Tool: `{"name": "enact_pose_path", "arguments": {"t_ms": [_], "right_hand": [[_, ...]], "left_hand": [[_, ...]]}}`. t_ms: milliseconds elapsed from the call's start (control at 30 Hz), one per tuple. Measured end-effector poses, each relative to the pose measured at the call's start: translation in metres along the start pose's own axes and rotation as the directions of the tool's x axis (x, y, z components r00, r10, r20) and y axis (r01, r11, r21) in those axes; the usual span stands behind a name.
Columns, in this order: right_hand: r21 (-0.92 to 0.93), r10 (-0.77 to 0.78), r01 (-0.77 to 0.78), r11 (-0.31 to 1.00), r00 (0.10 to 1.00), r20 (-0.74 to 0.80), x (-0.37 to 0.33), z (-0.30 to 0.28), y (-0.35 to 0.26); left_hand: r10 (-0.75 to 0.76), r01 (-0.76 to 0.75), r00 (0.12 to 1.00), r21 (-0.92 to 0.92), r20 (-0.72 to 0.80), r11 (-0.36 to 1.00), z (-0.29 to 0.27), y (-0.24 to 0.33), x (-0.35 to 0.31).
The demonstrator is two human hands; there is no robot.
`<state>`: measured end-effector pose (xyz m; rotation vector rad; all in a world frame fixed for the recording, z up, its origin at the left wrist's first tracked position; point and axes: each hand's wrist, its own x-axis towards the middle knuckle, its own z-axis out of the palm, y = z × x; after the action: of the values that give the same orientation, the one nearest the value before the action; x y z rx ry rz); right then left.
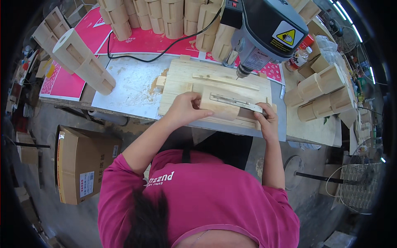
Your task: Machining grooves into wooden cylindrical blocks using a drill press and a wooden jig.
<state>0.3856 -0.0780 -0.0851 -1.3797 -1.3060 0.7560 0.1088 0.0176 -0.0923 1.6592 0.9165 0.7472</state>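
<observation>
A pale wooden cylinder (218,110) lies on its side on a light wooden board (175,89), its length running left to right. My left hand (185,109) grips its left end, thumb on the near side and fingers over the back. On top of the cylinder rests a narrow metal strip (231,101) with a long slot. My right hand (268,122) pinches the strip's right end between thumb and fingers. Above and behind the board hangs the drill head (269,29); its chuck (245,71) with a thin bit points down, apart from the cylinder.
Carved wooden cylinders (171,18) stand in rows at the back, and another stacked pair (84,62) leans at the left. More cylinders (322,93) lie at the right near a bottle (298,58). A black cable (153,60) crosses the table. A cardboard box (84,163) stands below left.
</observation>
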Motion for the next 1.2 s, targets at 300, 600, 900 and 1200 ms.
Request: {"name": "enact_pose_path", "arguments": {"t_ms": [300,600,900,1200], "right_hand": [[-0.092,-0.04,0.025,0.995,0.984,-0.171,0.023,-0.027,0.015],[-0.094,-0.038,0.028,0.995,0.994,-0.098,0.065,-0.001,0.022],[-0.292,-0.291,0.282,0.914,0.957,0.014,0.074,-0.015,-0.038],[-0.367,-0.521,0.434,0.823,0.834,-0.182,0.174,-0.046,-0.137]], "left_hand": [[0.529,-0.38,0.846,0.626,-0.063,0.681,0.037,-0.024,0.031],[0.476,-0.291,0.871,0.655,-0.12,0.697,0.005,-0.037,0.041],[0.421,-0.361,0.906,0.613,0.051,0.703,-0.004,-0.039,0.045],[0.452,-0.382,0.89,0.622,0.05,0.683,-0.004,-0.04,0.047]]}}
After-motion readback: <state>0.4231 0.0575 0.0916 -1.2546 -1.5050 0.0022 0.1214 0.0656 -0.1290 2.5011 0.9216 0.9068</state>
